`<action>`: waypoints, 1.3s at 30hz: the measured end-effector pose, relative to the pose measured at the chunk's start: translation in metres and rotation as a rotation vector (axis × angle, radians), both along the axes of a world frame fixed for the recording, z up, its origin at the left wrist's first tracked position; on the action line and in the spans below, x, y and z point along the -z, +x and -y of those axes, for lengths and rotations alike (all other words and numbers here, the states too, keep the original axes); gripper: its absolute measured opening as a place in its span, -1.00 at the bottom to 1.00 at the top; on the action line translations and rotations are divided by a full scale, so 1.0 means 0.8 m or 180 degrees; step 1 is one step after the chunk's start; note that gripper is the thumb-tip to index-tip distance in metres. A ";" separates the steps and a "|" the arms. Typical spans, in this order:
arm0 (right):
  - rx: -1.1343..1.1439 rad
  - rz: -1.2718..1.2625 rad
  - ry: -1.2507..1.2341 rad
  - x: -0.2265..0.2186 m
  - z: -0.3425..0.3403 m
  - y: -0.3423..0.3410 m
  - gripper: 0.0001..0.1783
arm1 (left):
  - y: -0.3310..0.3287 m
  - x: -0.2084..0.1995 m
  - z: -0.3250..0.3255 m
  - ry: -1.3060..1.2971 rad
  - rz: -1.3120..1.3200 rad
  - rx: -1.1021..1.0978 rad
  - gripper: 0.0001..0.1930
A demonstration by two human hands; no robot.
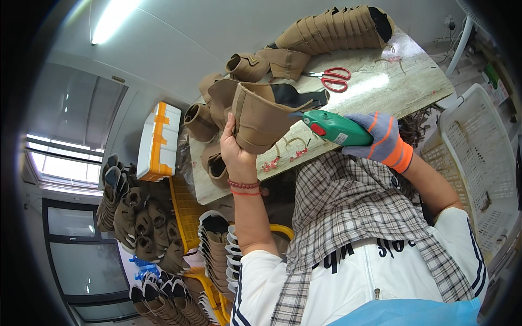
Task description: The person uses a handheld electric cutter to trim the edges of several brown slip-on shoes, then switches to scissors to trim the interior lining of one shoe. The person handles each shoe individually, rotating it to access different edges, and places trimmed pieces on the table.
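Held over table point(413, 81), close to its near edge: brown shoe piece point(255, 119), gripped in left hand point(239, 152), one digit up along its left side, rest of grip partly hidden. Level with near edge, to the right: green hand tool point(331, 127), gripped in right hand point(372, 138), fingers closed around its body. Tool tip just beside shoe piece; contact or gap, cannot tell. Open stretch of tabletop right of scissors point(334, 80), out to right edge.

In the way, behind and left of shoe piece: loose shoe pieces point(247, 66), close together. At far edge, long nested row point(331, 33). Beyond right edge, white basket point(478, 146); to the left, white-and-orange case point(159, 141) and yellow crate point(184, 214).

Worn, pale wood-look tabletop with pinkish-red scraps point(271, 165). Shoe piece curved, matte, seamed, dark-lined. Tool rounded, smooth, red-buttoned. Right glove grey with orange bands; left bare. Basket perforated, plastic-looking. Checked cloth apron point(348, 201) below table edge.
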State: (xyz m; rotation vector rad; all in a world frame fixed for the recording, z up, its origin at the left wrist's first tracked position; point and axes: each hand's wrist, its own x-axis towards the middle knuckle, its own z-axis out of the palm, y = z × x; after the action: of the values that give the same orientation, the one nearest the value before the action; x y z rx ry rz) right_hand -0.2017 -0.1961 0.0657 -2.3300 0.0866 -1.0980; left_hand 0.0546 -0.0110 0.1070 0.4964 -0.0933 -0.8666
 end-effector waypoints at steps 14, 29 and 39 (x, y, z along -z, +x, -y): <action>0.0134 -0.0327 0.1393 0.014 -0.022 0.031 -0.32 | -0.040 0.033 -0.003 -0.0087 0.2100 -0.0771 -0.57; -0.0150 -0.0328 0.2275 0.001 -0.022 0.045 -0.38 | -0.052 0.072 0.014 0.1770 0.4752 -0.1647 -0.88; -0.0267 -0.0364 0.2705 -0.011 -0.012 0.052 -0.49 | -0.042 0.102 0.004 0.2138 0.6898 -0.1715 -0.84</action>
State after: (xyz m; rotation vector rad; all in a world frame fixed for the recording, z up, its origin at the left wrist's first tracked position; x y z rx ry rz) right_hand -0.1599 -0.1864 0.0746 -1.6020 0.4083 -0.6861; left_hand 0.0207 -0.0146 0.0254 1.8030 -1.5833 0.5591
